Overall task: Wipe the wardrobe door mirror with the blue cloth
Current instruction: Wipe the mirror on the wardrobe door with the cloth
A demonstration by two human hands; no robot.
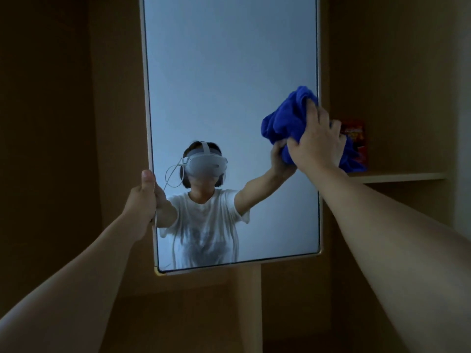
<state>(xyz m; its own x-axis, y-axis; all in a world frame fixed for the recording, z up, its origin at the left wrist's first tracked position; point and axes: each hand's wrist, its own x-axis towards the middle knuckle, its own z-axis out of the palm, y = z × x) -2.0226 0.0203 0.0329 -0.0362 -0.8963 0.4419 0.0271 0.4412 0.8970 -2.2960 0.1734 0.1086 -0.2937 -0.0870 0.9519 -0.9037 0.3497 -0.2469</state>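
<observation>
A tall mirror [229, 72] in a pale frame hangs on the brown wardrobe door and fills the middle of the head view. My right hand [318, 138] presses a bunched blue cloth [285, 121] against the glass at the mirror's right edge, about halfway up. My left hand [144, 197] grips the mirror's left frame edge lower down, thumb in front. The glass reflects a person in a white shirt with both arms raised.
Brown wardrobe panels surround the mirror. To the right is an open compartment with a shelf [397, 177], and a red packet [356, 141] stands on it just behind my right hand. The room is dim.
</observation>
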